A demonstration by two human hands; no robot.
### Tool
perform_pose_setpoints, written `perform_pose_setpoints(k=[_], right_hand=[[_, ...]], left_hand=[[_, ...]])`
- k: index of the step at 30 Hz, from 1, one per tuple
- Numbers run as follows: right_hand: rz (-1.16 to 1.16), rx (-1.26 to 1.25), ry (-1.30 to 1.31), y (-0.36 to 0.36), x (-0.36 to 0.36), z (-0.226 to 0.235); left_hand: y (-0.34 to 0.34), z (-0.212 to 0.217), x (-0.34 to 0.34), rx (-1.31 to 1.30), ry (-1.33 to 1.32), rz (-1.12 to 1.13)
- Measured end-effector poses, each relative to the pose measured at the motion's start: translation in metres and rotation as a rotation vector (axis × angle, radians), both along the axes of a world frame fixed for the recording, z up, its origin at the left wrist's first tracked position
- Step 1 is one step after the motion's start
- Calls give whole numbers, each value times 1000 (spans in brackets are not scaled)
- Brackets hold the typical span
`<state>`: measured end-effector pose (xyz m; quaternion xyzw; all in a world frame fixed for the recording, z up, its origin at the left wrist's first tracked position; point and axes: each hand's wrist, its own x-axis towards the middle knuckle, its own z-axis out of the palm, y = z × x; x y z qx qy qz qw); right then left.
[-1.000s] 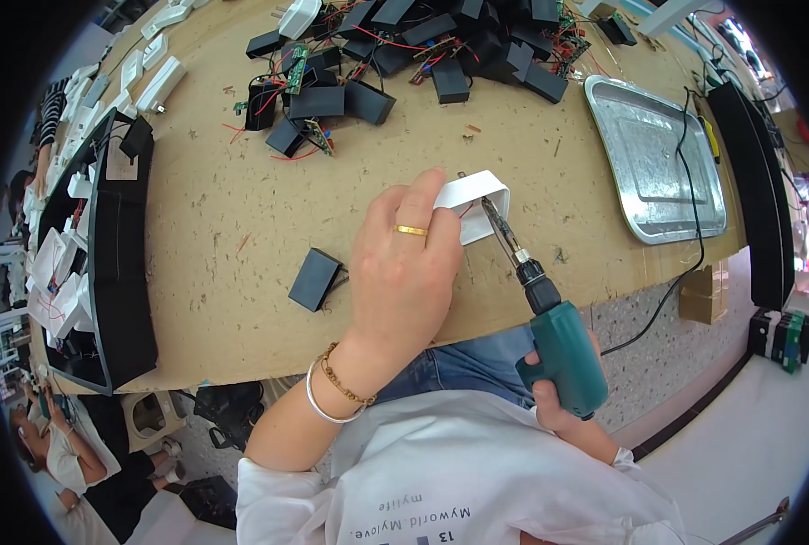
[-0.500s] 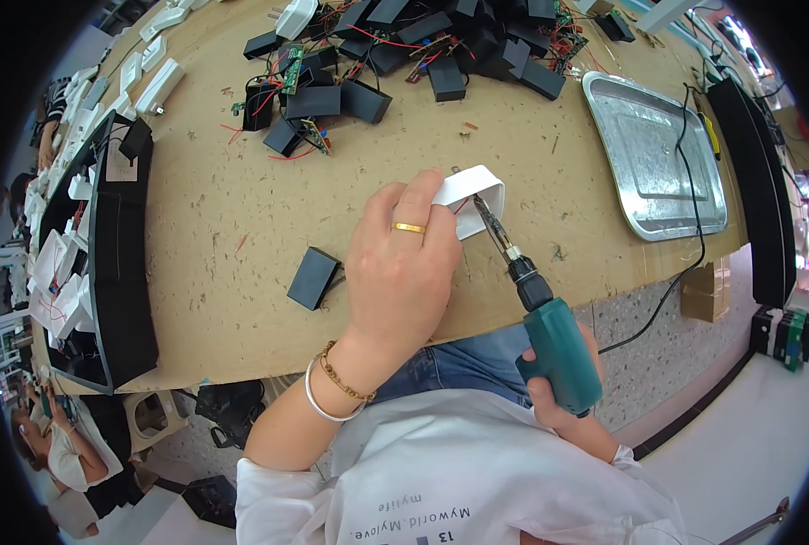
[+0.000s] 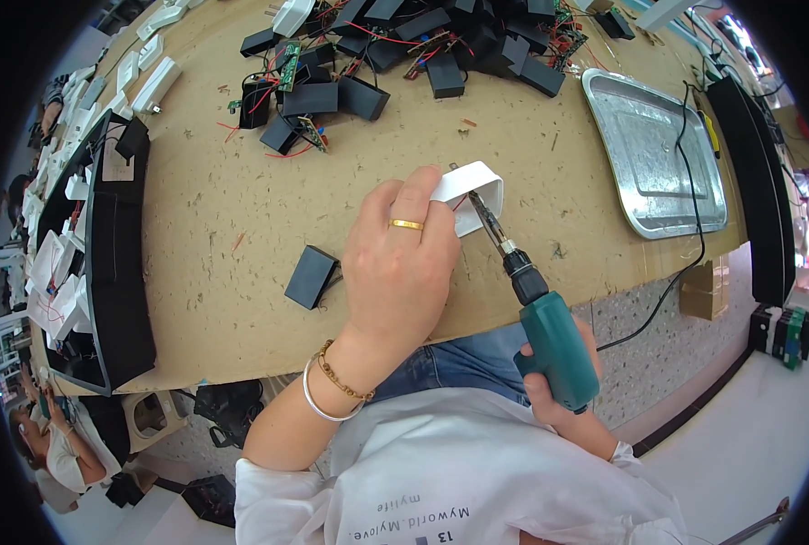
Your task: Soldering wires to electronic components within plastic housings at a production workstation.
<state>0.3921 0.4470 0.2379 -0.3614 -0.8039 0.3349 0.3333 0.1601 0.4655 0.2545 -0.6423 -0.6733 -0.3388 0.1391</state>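
Note:
My left hand (image 3: 399, 259) is closed round a white plastic housing (image 3: 463, 184) above the table. Its open end faces right, and a bit of red wire shows inside. In my right hand (image 3: 559, 381) is a green pistol-shaped soldering iron (image 3: 557, 350), gripped by its body. The iron's dark tip reaches into the mouth of the housing; whether it touches anything in there I cannot tell. Just left of my left hand lies a black box (image 3: 311, 277) with a short dark lead.
Black boxes with wires and green circuit boards (image 3: 288, 68) are heaped at the far side. A metal tray (image 3: 636, 213) stands right, a black cord across it. At left, a black bin (image 3: 121, 263) holds white housings. Another person (image 3: 59, 436) sits at lower left.
Both hands, the housing and the iron stay almost in place, with only a slight shift in view. The tip remains in the mouth of the housing.

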Motion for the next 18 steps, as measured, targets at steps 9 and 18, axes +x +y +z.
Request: perform_pose_setpoints(k=[9,18], right_hand=[[77,102,-8,3,3,-1],[30,35,31,1,-1,-2]], left_hand=[[0,0,0,5,25,22],[1,0,1,-1,38,33]])
